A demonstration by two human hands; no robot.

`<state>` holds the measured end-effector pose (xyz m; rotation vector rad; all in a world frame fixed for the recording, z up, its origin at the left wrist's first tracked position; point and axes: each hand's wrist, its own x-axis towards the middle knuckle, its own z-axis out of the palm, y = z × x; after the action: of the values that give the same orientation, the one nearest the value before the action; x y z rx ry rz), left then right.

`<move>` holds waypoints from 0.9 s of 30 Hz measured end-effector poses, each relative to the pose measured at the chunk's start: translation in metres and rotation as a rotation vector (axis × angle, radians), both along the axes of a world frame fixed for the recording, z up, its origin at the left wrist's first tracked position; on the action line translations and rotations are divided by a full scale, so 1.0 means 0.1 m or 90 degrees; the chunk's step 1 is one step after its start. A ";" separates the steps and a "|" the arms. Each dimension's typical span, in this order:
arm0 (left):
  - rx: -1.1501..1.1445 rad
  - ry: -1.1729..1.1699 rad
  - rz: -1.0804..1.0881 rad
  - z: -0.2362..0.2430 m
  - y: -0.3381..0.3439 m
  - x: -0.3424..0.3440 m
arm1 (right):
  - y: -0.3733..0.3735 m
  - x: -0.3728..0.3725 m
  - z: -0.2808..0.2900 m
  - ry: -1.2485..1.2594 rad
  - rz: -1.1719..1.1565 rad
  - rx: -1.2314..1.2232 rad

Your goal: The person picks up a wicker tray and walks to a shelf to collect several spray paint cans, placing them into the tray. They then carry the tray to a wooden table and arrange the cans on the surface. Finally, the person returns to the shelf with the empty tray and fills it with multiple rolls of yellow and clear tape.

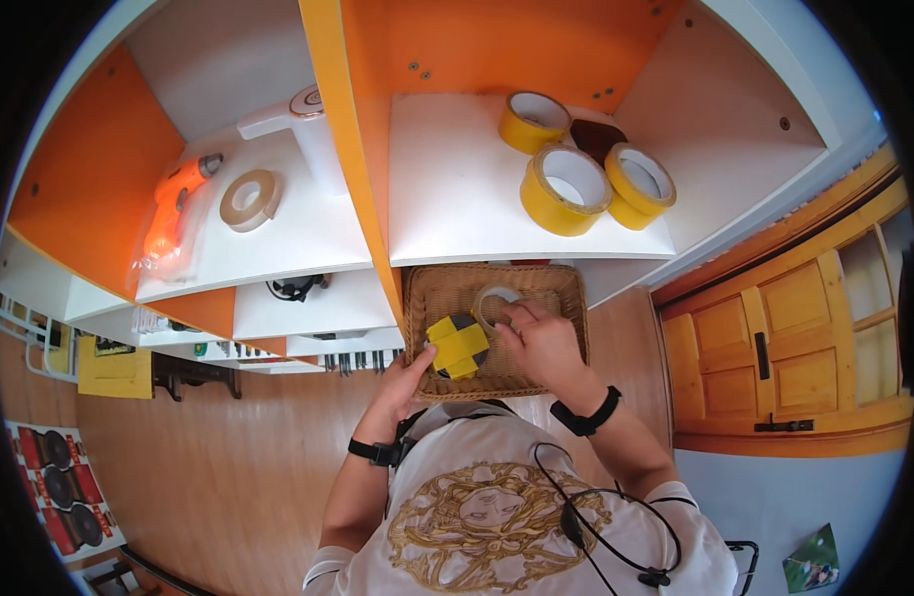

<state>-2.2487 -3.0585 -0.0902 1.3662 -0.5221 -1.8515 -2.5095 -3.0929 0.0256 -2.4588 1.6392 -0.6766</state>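
Observation:
A brown wicker basket (573, 288) is held in front of my body, just below the shelf. My left hand (402, 382) grips its near left side, the thumb over the rim beside a dark round object wrapped with crossed yellow tape (457, 346). Reaching into the basket from the right, my right hand (548, 348) has its thumb and fingers closed at the edge of a pale tape roll (482, 308). The roll's right part is partly hidden by those fingers.
Three yellow tape rolls (566, 194) and a dark brown object (597, 137) stand on the white shelf (447, 214) above. The left compartment holds a beige tape roll (249, 201), a bagged orange drill-like tool (174, 209) and a white device (313, 139). A wooden door (765, 348) is at right.

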 end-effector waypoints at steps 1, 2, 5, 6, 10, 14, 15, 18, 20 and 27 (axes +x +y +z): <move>0.007 0.014 -0.021 -0.04 0.00 0.02 | -0.01 0.00 0.22 -0.071 0.010 -0.034; 0.015 0.008 -0.024 -0.02 0.00 0.02 | -0.02 0.00 0.46 -0.096 0.026 -0.122; 0.035 -0.011 -0.033 0.01 0.01 0.03 | -0.12 -0.07 1.12 -0.133 0.028 -0.327; 0.039 -0.021 -0.033 -0.07 0.01 0.07 | -0.17 -0.08 1.28 -0.123 0.002 -0.354; 0.049 -0.028 -0.045 0.11 0.04 0.04 | -0.43 -0.10 1.66 -0.026 -0.029 -0.362; 0.050 -0.061 -0.035 0.21 0.07 0.00 | -0.56 -0.24 1.60 0.073 0.004 -0.340; 0.049 -0.073 -0.028 0.17 0.07 0.01 | -0.56 -0.25 1.58 0.077 0.011 -0.321; 0.051 -0.072 -0.024 0.22 0.06 -0.01 | -0.54 -0.29 1.56 0.044 0.021 -0.298; 0.057 -0.067 -0.015 0.29 0.07 -0.02 | -0.44 -0.27 1.55 0.021 0.025 -0.338; 0.065 -0.063 0.011 0.29 0.07 -0.04 | 0.17 -0.35 1.44 -0.065 0.095 -0.316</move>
<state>-2.2526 -3.0516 -0.0613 1.5322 -0.4696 -1.8250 -2.5445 -3.0757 0.1699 -2.7712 1.3582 -1.2917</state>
